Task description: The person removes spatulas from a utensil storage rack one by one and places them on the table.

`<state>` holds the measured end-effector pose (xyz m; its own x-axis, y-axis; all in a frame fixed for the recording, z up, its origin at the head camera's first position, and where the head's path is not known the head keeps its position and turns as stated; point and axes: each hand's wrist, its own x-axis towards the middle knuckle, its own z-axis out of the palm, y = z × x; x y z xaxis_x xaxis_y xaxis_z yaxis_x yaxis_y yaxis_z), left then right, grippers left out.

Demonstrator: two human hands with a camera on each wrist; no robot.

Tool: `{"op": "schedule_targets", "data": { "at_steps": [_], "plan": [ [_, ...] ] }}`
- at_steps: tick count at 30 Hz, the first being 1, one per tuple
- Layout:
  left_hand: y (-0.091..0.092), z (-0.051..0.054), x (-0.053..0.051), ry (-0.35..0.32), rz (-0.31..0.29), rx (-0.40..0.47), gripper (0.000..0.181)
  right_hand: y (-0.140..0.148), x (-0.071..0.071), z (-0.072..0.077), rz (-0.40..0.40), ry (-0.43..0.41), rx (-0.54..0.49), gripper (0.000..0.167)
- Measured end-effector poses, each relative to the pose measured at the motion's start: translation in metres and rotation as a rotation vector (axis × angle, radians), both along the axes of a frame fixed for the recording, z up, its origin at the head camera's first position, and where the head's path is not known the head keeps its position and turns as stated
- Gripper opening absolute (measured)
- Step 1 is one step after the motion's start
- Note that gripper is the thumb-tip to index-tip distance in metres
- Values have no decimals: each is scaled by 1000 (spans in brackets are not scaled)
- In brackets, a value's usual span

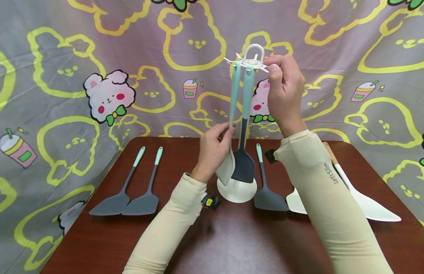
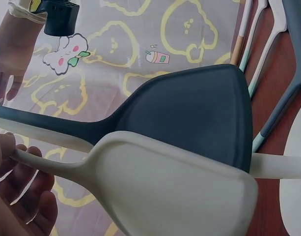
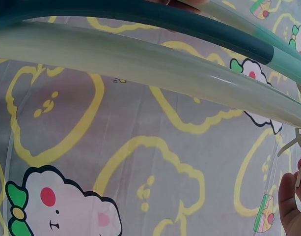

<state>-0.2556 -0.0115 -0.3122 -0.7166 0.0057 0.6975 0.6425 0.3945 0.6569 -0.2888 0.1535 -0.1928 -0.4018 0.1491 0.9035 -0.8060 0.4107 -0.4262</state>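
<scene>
A white utensil stand (image 1: 253, 57) rises in the middle of the table, with a loop and several hooks on top and a round base (image 1: 237, 194) below. Near its top, my right hand (image 1: 287, 89) pinches one hook between thumb and forefinger. A dark grey spatula (image 1: 244, 167) with a mint handle hangs from the stand. Beside it is a cream spatula (image 1: 226, 169), its mint handle end up at the hooks. My left hand (image 1: 213, 146) pinches the cream spatula's lower handle; in the left wrist view its blade (image 2: 179, 187) overlaps the grey blade (image 2: 189, 113).
Two grey spatulas (image 1: 143, 203) lie at the left of the brown table (image 1: 212, 236). To the right lie another grey spatula (image 1: 270, 199), a cream utensil (image 1: 295, 201) partly behind my sleeve, and a white turner (image 1: 376, 207) with a wooden handle. A patterned curtain (image 1: 136, 49) hangs behind.
</scene>
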Motion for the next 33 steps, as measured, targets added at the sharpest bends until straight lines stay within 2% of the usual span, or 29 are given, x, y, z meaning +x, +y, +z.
{"op": "schedule_targets", "data": {
  "at_steps": [7,18,26,33],
  "plan": [
    [-1,4,3,12,20,11,17,-1,0,2,4,-12,1,45],
    [-2,6,9,30,46,-20,17,-1,2,1,8,-28,-18,46],
    [-3,7,10,42,26,1,18,-1,1,1,15,-24,-16,46],
    [-5,8,12,27,0,22,18,-2,2,1,6,-17,-3,46]
  ]
}}
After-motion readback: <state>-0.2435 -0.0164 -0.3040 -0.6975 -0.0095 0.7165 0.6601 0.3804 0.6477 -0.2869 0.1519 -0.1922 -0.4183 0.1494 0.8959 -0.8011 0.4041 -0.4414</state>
